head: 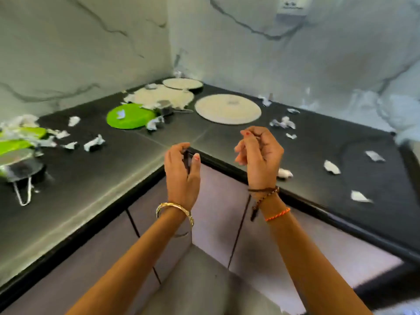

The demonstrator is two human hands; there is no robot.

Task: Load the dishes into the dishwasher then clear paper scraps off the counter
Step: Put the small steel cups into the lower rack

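Even, fairly bright light with a greenish-grey cast. The dark worktop (295, 151) shows a pale sheen along its left front edge. Shadows are soft. The whole picture is smeared and soft, worst at the left and right edges, where wide-angle bending curves the worktop lines.

We see a dark corner counter (227, 142) bearing pale plates (228, 108), green plates (130, 116), a strainer (22, 171) and scattered paper scraps (94, 143).

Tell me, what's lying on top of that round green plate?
One white paper scrap lies on the green plate. Another scrap sits at its right edge. Anything under the plate is hidden.
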